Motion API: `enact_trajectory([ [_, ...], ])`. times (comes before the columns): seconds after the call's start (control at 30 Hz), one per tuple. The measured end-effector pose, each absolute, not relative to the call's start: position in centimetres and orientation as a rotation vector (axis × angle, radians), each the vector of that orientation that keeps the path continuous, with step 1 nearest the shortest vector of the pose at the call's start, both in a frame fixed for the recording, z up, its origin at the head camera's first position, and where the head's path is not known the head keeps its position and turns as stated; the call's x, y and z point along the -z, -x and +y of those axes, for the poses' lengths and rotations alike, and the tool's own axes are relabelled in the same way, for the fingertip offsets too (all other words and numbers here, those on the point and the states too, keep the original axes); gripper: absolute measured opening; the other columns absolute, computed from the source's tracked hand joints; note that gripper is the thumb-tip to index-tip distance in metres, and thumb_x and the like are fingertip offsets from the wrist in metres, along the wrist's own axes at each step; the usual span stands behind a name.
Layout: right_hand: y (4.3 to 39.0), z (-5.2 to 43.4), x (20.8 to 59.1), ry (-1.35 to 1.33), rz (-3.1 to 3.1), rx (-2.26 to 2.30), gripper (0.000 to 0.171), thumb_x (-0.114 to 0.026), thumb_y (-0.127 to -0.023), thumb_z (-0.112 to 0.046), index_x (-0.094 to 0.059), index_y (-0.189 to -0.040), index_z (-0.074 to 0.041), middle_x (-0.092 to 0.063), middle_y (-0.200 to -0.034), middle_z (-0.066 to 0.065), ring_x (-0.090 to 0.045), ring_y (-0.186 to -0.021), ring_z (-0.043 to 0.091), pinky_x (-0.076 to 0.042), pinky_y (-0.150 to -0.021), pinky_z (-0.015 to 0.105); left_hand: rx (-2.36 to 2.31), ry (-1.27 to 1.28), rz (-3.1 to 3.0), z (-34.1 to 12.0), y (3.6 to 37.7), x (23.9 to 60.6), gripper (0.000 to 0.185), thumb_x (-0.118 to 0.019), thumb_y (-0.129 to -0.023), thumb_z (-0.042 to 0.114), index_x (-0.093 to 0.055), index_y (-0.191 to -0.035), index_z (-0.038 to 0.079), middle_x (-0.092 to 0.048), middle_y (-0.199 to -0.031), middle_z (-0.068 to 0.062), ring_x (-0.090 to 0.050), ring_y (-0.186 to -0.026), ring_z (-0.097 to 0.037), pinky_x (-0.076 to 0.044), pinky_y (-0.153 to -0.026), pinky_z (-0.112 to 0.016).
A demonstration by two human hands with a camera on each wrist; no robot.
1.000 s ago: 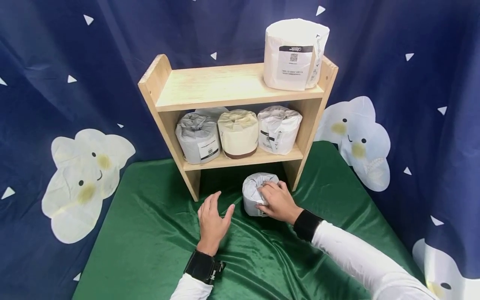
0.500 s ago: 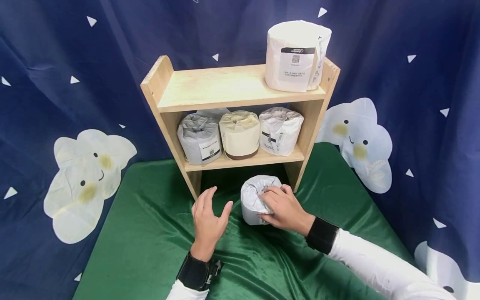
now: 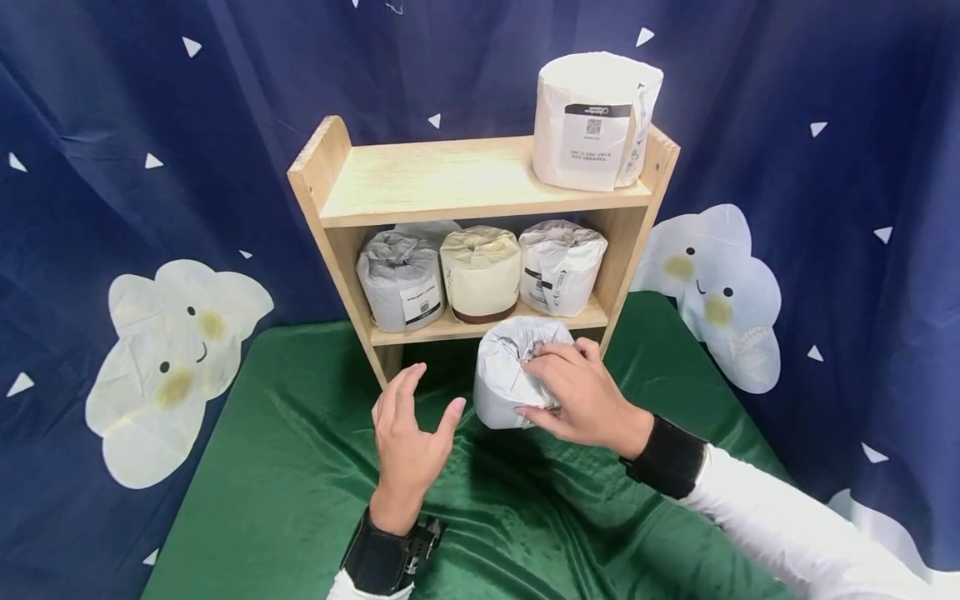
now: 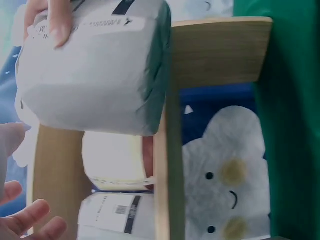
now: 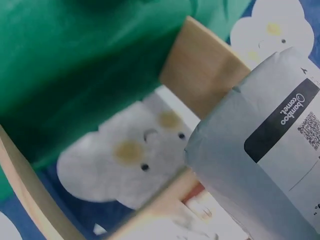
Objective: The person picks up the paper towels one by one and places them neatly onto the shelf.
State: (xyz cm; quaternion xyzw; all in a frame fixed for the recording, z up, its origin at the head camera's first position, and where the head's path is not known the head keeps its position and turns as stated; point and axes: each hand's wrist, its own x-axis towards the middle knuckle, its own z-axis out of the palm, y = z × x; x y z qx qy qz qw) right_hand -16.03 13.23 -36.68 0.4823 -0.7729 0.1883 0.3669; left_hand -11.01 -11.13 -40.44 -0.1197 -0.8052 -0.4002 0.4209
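My right hand (image 3: 581, 396) grips a paper-wrapped toilet roll (image 3: 498, 387) by its top edge, fingers in the hollow and thumb on the side. The roll hangs in front of the shelf's lower board, over the green cloth. In the right wrist view, the roll's wrapper (image 5: 235, 142) carries a black label and a printed code. My left hand (image 3: 408, 454) is apart from the roll, to its left, with fingers spread and nothing in them. The left wrist view shows its fingertips at the lower left and the held toilet roll (image 4: 95, 85) above.
A wooden shelf (image 3: 420, 175) stands behind. Its lower board bears a grey-white wrapped roll (image 3: 401, 292), a cream one (image 3: 482, 271) and a white one (image 3: 562, 271). A larger roll (image 3: 588, 133) stands on top at right. Green cloth (image 3: 277, 467) covers the surface; a blue curtain (image 3: 67, 200) hangs behind.
My right hand has lifted the toilet roll off the green cloth, bringing it nearer and up across the lower board's edge. My left hand has shifted slightly left, still holding nothing.
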Motion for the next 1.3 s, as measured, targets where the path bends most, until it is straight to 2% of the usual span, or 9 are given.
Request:
enact_trajectory([
  [0.33,17.3,12.7,31.9,-1.236,-1.903,-0.414,0.048,-0.059,-0.093,-0.046,-0.062,-0.107,-0.001,-0.065,-0.1,0.014,-0.057,-0.101,0.032,-0.031,-0.079,0.051,1.022,0.288,-1.973,-11.1,10.6,39.7,0.064,-0.061,-0.09,0.053,-0.056,-0.126,0.0,-0.058,-0.123,-0.016,-0.054,-0.114,-0.034,-0.036,-0.089,-0.059],
  [1.03,18.1,12.5,26.2,-1.272,-1.786,-0.337,0.047,-0.063,-0.091,-0.043,-0.062,-0.106,0.002,-0.065,-0.1,0.016,-0.056,-0.099,0.035,-0.028,-0.077,0.054,1.029,0.272,-1.966,-11.1,10.5,40.4,0.064,-0.061,-0.09,0.054,-0.056,-0.126,0.001,-0.058,-0.123,-0.017,-0.053,-0.115,-0.033,-0.036,-0.09,-0.059],
  [1.3,18.3,12.1,24.2,-1.282,-1.797,-0.354,0.047,-0.071,-0.086,-0.038,-0.062,-0.108,0.002,-0.065,-0.1,0.017,-0.055,-0.099,0.034,-0.028,-0.083,0.054,1.041,0.275,-1.978,-11.1,10.4,40.6,0.064,-0.061,-0.09,0.053,-0.056,-0.126,0.001,-0.058,-0.123,-0.017,-0.054,-0.115,-0.034,-0.036,-0.09,-0.059],
])
